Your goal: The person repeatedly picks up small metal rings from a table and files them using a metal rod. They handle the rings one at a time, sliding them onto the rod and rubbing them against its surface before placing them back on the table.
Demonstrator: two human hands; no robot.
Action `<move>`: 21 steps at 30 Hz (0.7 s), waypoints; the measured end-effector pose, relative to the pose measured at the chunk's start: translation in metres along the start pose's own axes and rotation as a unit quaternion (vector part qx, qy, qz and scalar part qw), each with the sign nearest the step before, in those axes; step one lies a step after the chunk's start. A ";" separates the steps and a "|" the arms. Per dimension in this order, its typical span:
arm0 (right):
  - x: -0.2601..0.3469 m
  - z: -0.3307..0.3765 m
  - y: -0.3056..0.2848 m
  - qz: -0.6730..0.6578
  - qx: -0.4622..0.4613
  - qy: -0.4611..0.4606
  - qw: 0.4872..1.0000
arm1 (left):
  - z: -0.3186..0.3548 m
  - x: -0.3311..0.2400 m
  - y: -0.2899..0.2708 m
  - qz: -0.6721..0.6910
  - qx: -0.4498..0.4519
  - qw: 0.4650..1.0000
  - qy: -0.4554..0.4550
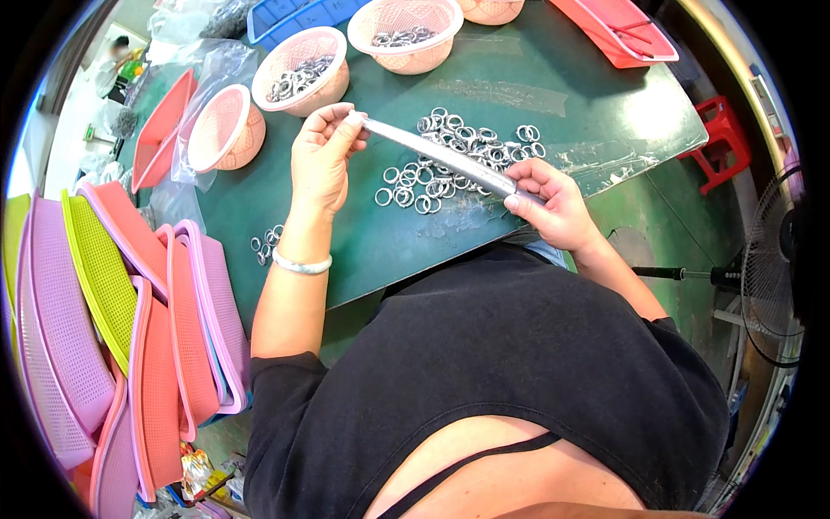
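Observation:
A tapered silver metal rod, a ring mandrel (437, 154), slants over the green table. My right hand (553, 203) is closed around its thick end, close to the table's front edge. At the thin end, the fingers of my left hand (324, 151) are pinched on the tip; whether a ring sits between them is too small to tell. Beneath and beyond the mandrel lies a loose pile of silver rings (467, 143). Beside my left forearm is a smaller group of rings (266, 244).
Pink baskets (303, 43) stand along the far side, two with rings inside. A blue crate (298, 19) and red trays (618, 35) lie beyond. Stacked colored plastic baskets (156, 346) crowd the left. At right are a red stool (718, 143) and a fan (774, 259).

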State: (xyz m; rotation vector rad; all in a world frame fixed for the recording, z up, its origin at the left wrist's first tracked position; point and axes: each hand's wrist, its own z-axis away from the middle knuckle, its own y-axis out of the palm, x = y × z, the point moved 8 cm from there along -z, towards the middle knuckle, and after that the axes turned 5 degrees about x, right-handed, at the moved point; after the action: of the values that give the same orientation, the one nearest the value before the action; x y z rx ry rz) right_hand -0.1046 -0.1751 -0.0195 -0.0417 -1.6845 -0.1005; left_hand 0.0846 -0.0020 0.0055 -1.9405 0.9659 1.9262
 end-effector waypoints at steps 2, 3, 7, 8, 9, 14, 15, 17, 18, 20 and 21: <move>0.001 0.000 0.001 0.006 0.002 -0.005 1.000 | 0.000 0.003 -0.002 -0.028 0.000 1.000 0.003; 0.001 0.000 0.001 0.004 0.001 -0.004 1.000 | 0.001 0.002 0.001 -0.010 0.007 1.000 0.012; -0.002 0.001 -0.004 -0.026 -0.010 0.018 0.999 | 0.004 -0.003 0.015 0.104 0.046 0.993 0.027; -0.003 0.001 -0.004 -0.051 0.000 0.043 0.998 | 0.005 -0.004 0.018 0.144 0.058 0.988 0.025; -0.002 0.001 -0.004 -0.076 0.011 0.067 0.995 | 0.007 -0.003 0.025 0.155 0.094 0.983 0.021; 0.000 0.000 0.009 -0.133 0.040 0.076 0.987 | 0.022 0.004 0.058 0.163 0.211 0.964 -0.018; 0.001 0.000 0.009 -0.135 0.040 0.072 0.987 | 0.022 0.003 0.057 0.148 0.211 0.966 -0.012; 0.004 0.000 0.009 -0.126 0.039 0.060 0.989 | 0.021 -0.002 0.055 0.116 0.209 0.971 0.001; 0.006 0.000 0.009 -0.117 0.036 0.052 0.991 | 0.022 -0.003 0.056 0.112 0.211 0.971 0.003; 0.009 0.001 0.009 -0.099 0.030 0.032 0.994 | 0.025 -0.005 0.057 0.104 0.212 0.972 0.008; 0.011 0.002 0.008 -0.089 0.026 0.019 0.995 | 0.026 -0.008 0.058 0.107 0.206 0.973 0.012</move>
State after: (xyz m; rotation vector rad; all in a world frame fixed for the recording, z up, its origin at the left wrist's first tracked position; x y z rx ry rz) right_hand -0.1074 -0.1670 -0.0087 0.1502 -1.6490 -0.1901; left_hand 0.0301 -0.0274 0.0268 -1.6797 1.4974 1.6337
